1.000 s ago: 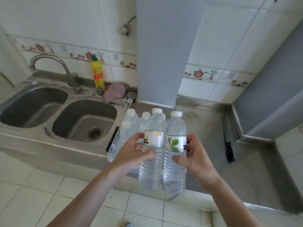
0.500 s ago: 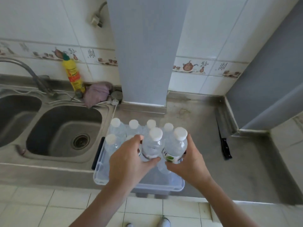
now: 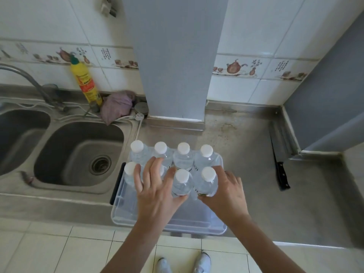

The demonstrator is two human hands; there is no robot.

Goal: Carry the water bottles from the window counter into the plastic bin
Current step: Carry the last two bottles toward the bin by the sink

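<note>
While both hands [image 3: 157,192] [image 3: 226,192] grip bottles [image 3: 182,184] in the bin [image 3: 126,211], steel counter [image 3: 246,174] meets tiled wall [image 3: 246,36]

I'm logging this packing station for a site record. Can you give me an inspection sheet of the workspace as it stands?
Surface: steel counter, stained, beside a double sink.
Job's things: clear plastic bin at the counter's front edge; capped water bottles upright in its far half.
Clutter: knife right of the bin; yellow detergent bottle and purple cloth behind the sink.
Hands: left hand and right hand each grip a front-row bottle.
Cables: white cord along the sink's back rim.
Surroundings: tiled wall, grey column, tiled floor.
</note>
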